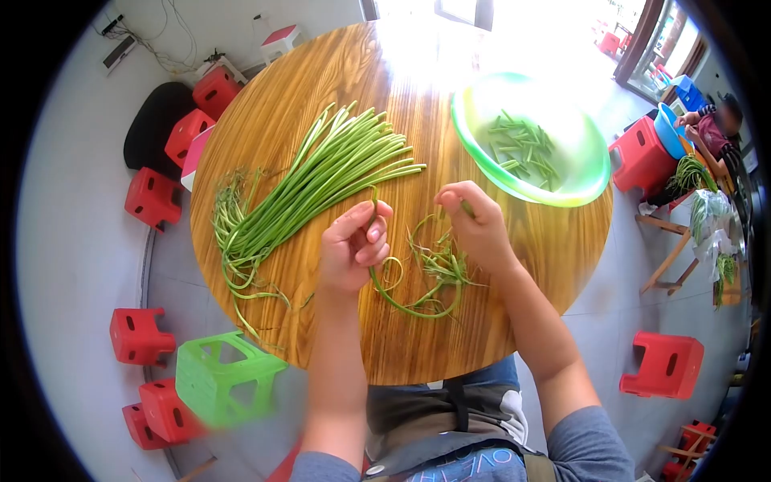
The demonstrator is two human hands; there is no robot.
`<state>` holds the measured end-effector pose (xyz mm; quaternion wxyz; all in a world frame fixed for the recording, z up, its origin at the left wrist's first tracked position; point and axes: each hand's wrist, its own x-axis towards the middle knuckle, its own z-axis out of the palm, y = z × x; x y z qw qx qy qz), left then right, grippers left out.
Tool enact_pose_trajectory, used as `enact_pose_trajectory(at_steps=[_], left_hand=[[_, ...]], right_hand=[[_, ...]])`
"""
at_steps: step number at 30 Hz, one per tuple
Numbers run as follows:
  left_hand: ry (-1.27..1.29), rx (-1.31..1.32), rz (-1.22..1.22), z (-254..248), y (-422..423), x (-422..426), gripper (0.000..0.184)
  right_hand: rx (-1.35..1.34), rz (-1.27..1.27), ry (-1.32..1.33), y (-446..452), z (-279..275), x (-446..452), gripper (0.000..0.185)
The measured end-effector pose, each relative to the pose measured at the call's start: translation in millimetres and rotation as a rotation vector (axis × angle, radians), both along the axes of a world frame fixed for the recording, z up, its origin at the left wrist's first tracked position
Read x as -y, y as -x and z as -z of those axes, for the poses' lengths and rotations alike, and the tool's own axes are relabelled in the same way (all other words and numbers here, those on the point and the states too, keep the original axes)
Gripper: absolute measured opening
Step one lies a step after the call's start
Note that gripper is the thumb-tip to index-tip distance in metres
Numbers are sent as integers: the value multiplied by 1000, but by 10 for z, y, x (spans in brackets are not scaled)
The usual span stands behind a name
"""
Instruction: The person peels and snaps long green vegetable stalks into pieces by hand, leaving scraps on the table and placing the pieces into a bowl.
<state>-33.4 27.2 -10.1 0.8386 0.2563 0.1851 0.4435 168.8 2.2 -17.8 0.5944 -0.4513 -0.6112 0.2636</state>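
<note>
"Table of round, stripy brown wood (554, 249)! What's on it?"

"A bunch of long, thin, smooth green stems (321, 185), left of both hands. A round, pale green plastic bowl (590, 186) with short green stem bits (526, 153), far right."

"And the hands?"

"Left hand (356, 245) pinches one bendy green stem (418, 314). Right hand (474, 225) grips a small green piece (467, 208). Curly, stringy green scraps (442, 265) lie between them."
</note>
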Motion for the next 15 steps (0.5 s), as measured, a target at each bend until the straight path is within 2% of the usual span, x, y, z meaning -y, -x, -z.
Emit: enact_pose_trajectory(at_steps=[2,6,9,12,15], left_hand=[[-8,-31,56,-41,13,-11,26],[20,-194,197,-178,-78,71,25],[36,-211,264,-200,-157,80,24],[-21,-311,226,-89,-218,76,22],[-204,-424,150,86,-279,57,20]], right_hand=[[-508,-184,464,-23,-167,82,13],[-851,-376,600,-20,-156,56,22],[-815,-455,590,-15,-73,71,21],[-336,-190,410,90,-146,115,17],[-272,-132,306,87,-62,81,13]])
